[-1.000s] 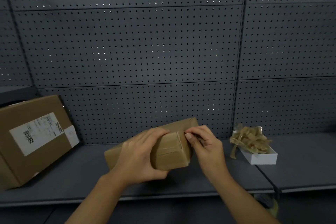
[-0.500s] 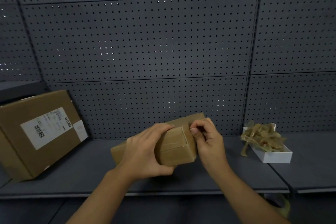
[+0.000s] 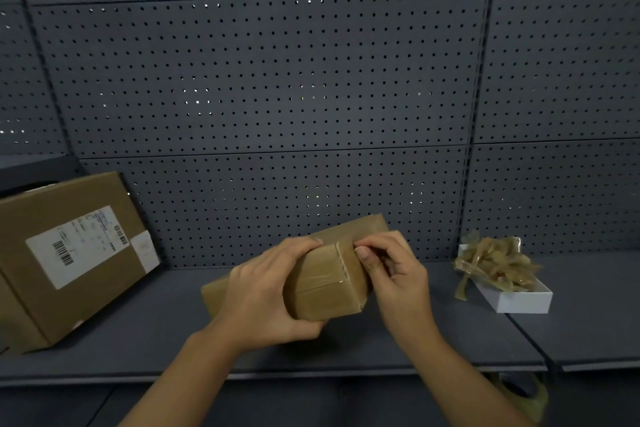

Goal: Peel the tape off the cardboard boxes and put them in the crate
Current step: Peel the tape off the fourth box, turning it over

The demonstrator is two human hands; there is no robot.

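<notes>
Head view, looking down at a grey shelf (image 3: pixel 450 340) backed by perforated panel (image 3: pixel 270 80). My left hand (image 3: pixel 263 298) wraps over the near end of a small cardboard box (image 3: pixel 325 291), fingers curled across its top and thumb beneath, holding it tilted with its far end higher, above the shelf surface. My right hand (image 3: pixel 398 277) is at the box's upper right edge, thumb and curled fingers pinched together on the clear tape (image 3: pixel 341 265) that runs over the box's top and down its near face; whether a tape end is already lifted I cannot tell. The tape shows as a glossy band crossing the seam on the near face. At far left on the shelf sits a larger cardboard box (image 3: pixel 52 288), tilted, bearing a white shipping label (image 3: pixel 79 246) with barcodes. At right on the shelf, well apart from my hands, stands a shallow white tray (image 3: pixel 519 302) heaped with crumpled strips of peeled tape (image 3: pixel 495 263), one strip hanging over its left rim.
</notes>
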